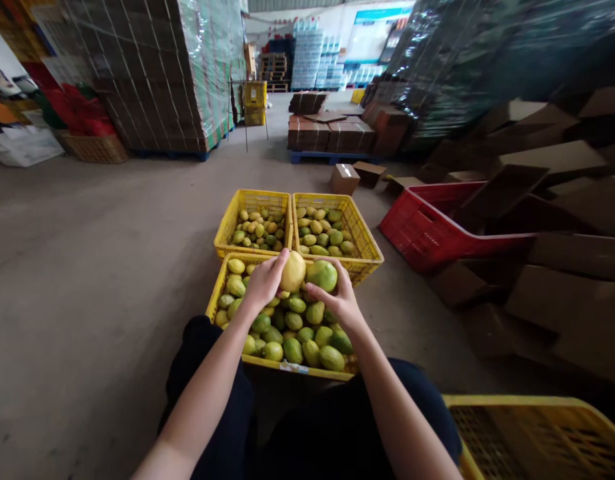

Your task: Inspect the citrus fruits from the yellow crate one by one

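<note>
My left hand (266, 280) holds a yellow fruit (293, 271), its fingers closed round the left side. Beside it, my right hand (340, 297) grips a green fruit (321, 275) between thumb and fingers. Both fruits are held up side by side over the near yellow crate (300, 369), which is full of green and yellowish fruits. Beyond it stand two more yellow crates, the left one (252, 252) and the right one (370, 257), each partly filled with similar fruits.
A red crate (412, 230) with cardboard lies to the right, near piled boxes (562, 280). Another yellow crate (517, 401) is at the bottom right. A small carton (344, 179) and a blue pallet (332, 158) of flattened cardboard stand ahead. Wrapped stacks rise on both sides.
</note>
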The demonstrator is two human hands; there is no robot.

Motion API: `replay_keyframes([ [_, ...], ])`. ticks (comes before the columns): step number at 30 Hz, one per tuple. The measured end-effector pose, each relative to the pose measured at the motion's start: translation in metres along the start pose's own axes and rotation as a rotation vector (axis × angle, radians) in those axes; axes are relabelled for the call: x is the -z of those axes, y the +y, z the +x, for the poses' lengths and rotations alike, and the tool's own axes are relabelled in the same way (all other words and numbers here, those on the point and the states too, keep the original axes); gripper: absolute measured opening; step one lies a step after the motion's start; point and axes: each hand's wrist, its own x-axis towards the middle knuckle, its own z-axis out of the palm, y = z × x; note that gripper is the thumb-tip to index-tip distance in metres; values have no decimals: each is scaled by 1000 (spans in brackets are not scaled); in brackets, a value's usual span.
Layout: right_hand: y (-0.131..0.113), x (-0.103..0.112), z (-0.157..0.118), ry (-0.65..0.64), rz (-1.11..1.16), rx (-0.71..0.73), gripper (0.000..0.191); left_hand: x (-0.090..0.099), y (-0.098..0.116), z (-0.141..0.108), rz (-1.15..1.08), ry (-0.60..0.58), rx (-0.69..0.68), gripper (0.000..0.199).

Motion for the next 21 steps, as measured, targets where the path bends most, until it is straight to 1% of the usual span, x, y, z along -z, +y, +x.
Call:
replay_keyframes([
  [3,-2,2,-1,-48,23,-14,49,0,2,-3,228,81,-46,63],
  [5,-4,3,-2,-62,31,-31,50,-1,4,-3,309,132,-86,64],
  [7,-5,3,-3,-73,38,-44,50,-2,5,-2,334,164,-107,64],
  [11,-7,5,-5,-91,51,-54,52,-3,4,-2,301,180,-126,63],
  [15,-6,6,-5,-82,56,-48,50,-4,3,-2,263,187,-143,61],
  [18,-5,6,-4,-67,68,-57,49,-3,4,-1,200,123,-118,61],
  [21,-4,6,-3,-85,128,-93,49,-1,5,0,118,60,-86,63],
])
